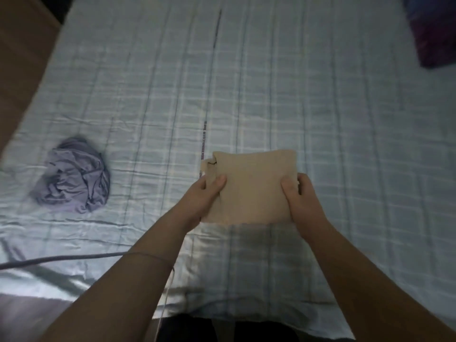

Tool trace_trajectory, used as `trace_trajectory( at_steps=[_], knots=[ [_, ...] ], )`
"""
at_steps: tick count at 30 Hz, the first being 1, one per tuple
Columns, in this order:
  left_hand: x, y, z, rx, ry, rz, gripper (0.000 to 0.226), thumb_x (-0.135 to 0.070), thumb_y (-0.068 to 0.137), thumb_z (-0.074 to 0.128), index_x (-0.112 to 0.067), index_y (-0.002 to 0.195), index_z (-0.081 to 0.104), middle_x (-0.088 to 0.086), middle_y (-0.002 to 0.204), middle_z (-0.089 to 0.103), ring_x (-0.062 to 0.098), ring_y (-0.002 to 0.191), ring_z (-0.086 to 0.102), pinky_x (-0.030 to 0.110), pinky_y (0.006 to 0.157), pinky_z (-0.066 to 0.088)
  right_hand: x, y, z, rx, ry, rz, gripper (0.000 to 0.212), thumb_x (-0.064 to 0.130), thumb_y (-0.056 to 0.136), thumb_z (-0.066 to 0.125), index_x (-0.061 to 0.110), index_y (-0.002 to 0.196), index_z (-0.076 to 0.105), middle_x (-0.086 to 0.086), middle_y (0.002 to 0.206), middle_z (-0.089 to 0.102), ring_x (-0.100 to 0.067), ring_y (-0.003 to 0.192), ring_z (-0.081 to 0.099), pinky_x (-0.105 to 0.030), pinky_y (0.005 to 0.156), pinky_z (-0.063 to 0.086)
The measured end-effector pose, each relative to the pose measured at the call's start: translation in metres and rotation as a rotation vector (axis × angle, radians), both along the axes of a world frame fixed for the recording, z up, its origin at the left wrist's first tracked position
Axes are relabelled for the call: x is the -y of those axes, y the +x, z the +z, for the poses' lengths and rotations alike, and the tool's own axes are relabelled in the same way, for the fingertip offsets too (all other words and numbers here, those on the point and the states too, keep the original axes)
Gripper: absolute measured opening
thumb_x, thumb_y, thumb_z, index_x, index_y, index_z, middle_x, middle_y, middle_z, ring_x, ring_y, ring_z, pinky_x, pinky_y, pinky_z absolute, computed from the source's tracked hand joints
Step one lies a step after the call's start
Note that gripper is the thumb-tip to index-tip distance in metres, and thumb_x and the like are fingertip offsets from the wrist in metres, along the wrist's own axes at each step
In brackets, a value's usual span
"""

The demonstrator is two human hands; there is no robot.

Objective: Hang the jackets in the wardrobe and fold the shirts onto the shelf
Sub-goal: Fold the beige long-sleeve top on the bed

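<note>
A folded beige shirt [253, 186] is held just above the bed in front of me. My left hand [202, 198] grips its left edge, thumb on top and fingers underneath. My right hand [299, 198] grips its right edge the same way. A crumpled lavender shirt [74, 176] lies in a heap on the bed, well to the left of both hands.
The bed [271, 95] has a pale blue checked cover and fills most of the view. A dark purple cloth [434, 33] lies at its far right corner. A grey cable [61, 259] runs across the near left. A brown wooden surface [22, 58] stands at the left.
</note>
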State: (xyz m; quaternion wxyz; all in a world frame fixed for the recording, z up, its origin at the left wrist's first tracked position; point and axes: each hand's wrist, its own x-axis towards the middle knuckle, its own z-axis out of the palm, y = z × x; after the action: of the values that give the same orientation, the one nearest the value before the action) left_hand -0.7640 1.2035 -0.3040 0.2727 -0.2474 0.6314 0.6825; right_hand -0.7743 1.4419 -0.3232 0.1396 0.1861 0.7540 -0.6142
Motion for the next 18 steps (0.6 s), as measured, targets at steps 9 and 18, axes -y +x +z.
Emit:
trace_trajectory(
  at_steps=[9, 18],
  knots=[
    [0.019, 0.074, 0.164, -0.391, -0.451, 0.426, 0.034, -0.060, 0.088, 0.059, -0.028, 0.101, 0.062, -0.011, 0.092, 0.068, 0.000, 0.084, 0.064, 0.027, 0.073, 0.047, 0.035, 0.014, 0.179, -0.298, -0.039, 0.232, 0.044, 0.058, 0.081, 0.048, 0.028, 0.114, 0.053, 0.024, 0.096, 0.063, 0.011, 0.082, 0.057, -0.029, 0.078, 0.047],
    [0.119, 0.198, 0.281, -0.596, -0.759, 0.843, 0.024, -0.045, 0.089, 0.064, -0.023, 0.090, 0.057, -0.011, 0.083, 0.063, -0.005, 0.076, 0.058, 0.010, 0.062, 0.038, 0.177, 0.086, 0.283, -0.613, -0.080, 0.410, 0.019, 0.040, 0.100, 0.050, 0.033, 0.117, 0.051, 0.017, 0.104, 0.062, 0.010, 0.088, 0.059, -0.018, 0.073, 0.042]
  ],
)
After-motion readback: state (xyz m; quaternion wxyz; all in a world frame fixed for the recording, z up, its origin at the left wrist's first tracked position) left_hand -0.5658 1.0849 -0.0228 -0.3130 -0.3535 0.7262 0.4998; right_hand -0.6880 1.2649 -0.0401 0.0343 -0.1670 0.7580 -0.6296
